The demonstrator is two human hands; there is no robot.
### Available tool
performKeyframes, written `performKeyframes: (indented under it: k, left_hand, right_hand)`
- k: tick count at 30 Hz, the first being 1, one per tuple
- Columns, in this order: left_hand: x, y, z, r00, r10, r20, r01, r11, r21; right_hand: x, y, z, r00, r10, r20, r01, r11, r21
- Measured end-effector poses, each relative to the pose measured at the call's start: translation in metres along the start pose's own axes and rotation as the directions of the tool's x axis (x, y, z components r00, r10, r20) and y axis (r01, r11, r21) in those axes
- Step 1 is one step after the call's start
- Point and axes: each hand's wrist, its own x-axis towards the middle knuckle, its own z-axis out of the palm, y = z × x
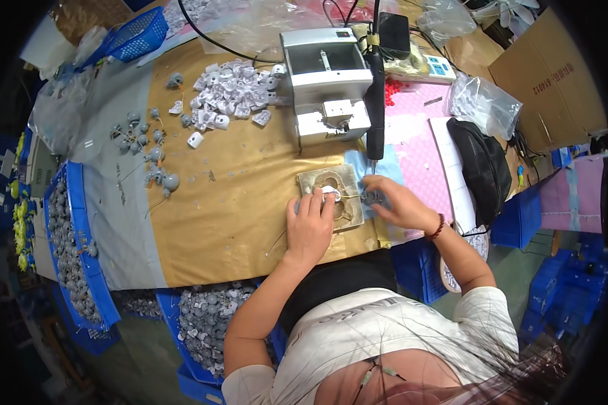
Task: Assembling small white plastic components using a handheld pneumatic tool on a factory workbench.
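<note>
A square tan fixture block [309, 181] with rounded hollows lies near the table's front edge. A small white plastic piece [330, 194] sits in it, with a thin wire running toward the right. My left hand [309, 226] comes over the block from the left, its fingertips pressed on the white piece. At the block's right side, my right hand [405, 204] curls thumb and fingers around a dark grey rounded part [377, 198]. Just beyond that hand hangs an upright black electric screwdriver [375, 111], its tip above a blue sheet. My fingers partly cover both pieces.
A grey-silver machine [327, 81] stands behind the block. White plastic pieces [233, 94] are heaped left of it, with several grey wired parts [157, 155] further left. A black pouch [479, 162] and cardboard box [547, 88] are right. Blue crates [88, 250] of grey parts flank the table.
</note>
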Motion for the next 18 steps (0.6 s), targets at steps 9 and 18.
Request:
performKeyframes:
  k: [9,18]
  left_hand:
    - [0.001,-0.003,-0.005,1.0,-0.001,-0.019,0.0,0.999,-0.05]
    - [0.003,-0.01,-0.009,1.0,0.023,-0.012,-0.024,0.997,-0.078]
  right_hand:
    - [0.029,0.005,0.055,0.856,0.088,-0.51,0.059,0.962,0.266]
    - [0.068,-0.021,0.019,0.921,0.233,0.311,-0.364,0.237,0.9]
